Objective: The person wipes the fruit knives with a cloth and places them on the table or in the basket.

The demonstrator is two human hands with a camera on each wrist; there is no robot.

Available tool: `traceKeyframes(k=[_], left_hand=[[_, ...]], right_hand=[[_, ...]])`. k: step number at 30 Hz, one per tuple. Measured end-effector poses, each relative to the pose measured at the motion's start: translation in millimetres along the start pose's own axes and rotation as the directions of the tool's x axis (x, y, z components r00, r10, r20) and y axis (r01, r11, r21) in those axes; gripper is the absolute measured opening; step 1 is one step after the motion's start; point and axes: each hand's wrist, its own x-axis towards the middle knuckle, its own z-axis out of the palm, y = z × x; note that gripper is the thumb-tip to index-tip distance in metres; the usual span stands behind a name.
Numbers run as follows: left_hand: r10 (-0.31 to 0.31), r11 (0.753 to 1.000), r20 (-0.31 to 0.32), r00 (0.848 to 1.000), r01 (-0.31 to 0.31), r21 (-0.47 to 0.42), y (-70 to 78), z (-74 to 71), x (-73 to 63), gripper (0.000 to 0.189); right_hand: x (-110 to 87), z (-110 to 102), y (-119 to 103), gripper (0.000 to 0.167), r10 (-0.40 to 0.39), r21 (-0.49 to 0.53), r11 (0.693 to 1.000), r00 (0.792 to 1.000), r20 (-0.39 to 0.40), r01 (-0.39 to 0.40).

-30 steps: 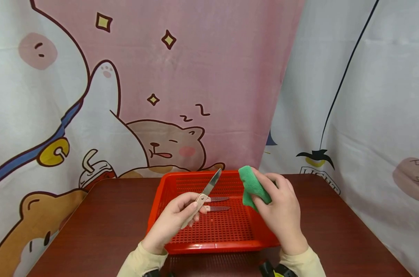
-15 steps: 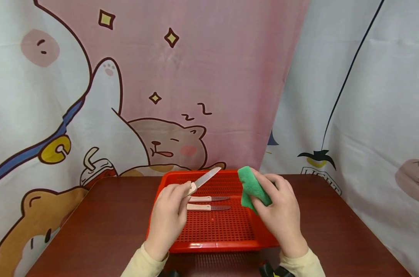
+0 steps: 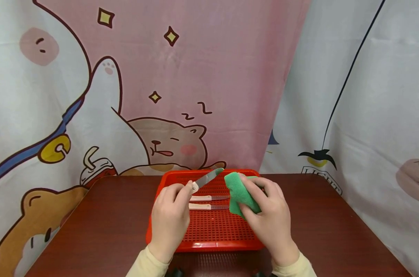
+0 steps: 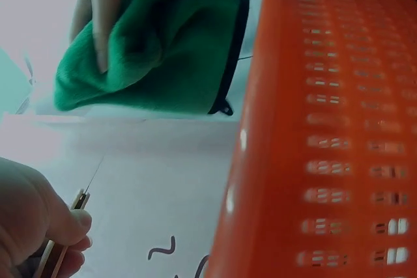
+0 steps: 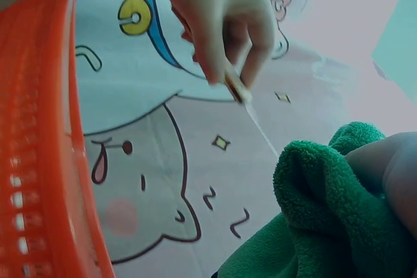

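My left hand (image 3: 170, 219) grips a small knife (image 3: 206, 179) by its pale handle, with the blade pointing up and to the right above the basket. In the left wrist view the thumb presses on the handle of the knife (image 4: 62, 239). My right hand (image 3: 268, 215) holds a bunched green cloth (image 3: 242, 194), close to the right of the blade tip. The cloth (image 4: 176, 50) hangs in loose folds with a dark edging. Two more knives (image 3: 200, 207) with pale handles lie side by side in the red basket (image 3: 213, 246), their handle ends partly behind my left hand.
The basket stands on a dark reddish-brown table (image 3: 102, 215). Behind the table hangs a curtain (image 3: 230, 77) printed with cartoon animals. The basket's slotted wall (image 4: 260, 128) rises close beside the hands in the left wrist view.
The left hand has turned over on the knife handle, tipping the blade flatter and showing the back of the hand. The right hand has brought the green cloth leftward, nearer the blade.
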Motion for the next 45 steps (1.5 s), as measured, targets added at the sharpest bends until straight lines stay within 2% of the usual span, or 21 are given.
traceKeyframes(k=[3,8,16,19,27,34,38,45], left_hand=[[0.004,1.000,-0.005,1.000,-0.004,0.001,3.6,2.1,-0.7,0.012],[0.017,1.000,-0.007,1.000,-0.017,-0.007,9.3,4.8,-2.0,0.018],[0.049,0.998,0.013,0.999,-0.048,-0.034,15.9,6.1,-6.9,0.024],[0.058,0.997,0.017,0.998,-0.058,-0.042,17.0,6.9,-7.6,0.019],[0.083,0.995,0.005,0.997,-0.083,-0.054,18.2,9.3,-7.6,0.011],[0.079,0.996,0.015,0.997,-0.078,-0.052,17.4,9.0,-6.7,0.019],[0.090,0.994,-0.003,0.996,-0.090,-0.055,18.0,9.6,-5.9,0.029],[0.101,0.992,-0.029,0.995,-0.102,-0.075,19.4,9.5,-4.8,0.029]], right_hand=[[0.0,4.6,-8.2,0.058,-0.046,0.006,0.999,0.999,-0.007,0.046],[-2.2,15.3,-18.7,0.062,-0.091,0.004,0.996,0.996,0.002,0.091],[-11.5,30.4,-23.5,0.061,-0.078,-0.042,0.996,0.995,0.068,0.081],[-13.5,33.2,-23.2,0.061,-0.072,-0.062,0.995,0.995,0.070,0.076],[-12.1,32.0,-16.4,0.061,-0.052,-0.089,0.994,0.996,0.066,0.058],[-8.4,26.0,-3.8,0.061,-0.019,-0.130,0.991,0.999,0.034,0.024],[-6.2,21.9,2.8,0.063,-0.002,-0.141,0.990,1.000,0.014,0.004],[-4.0,16.1,10.9,0.063,0.021,-0.153,0.988,1.000,-0.002,-0.022]])
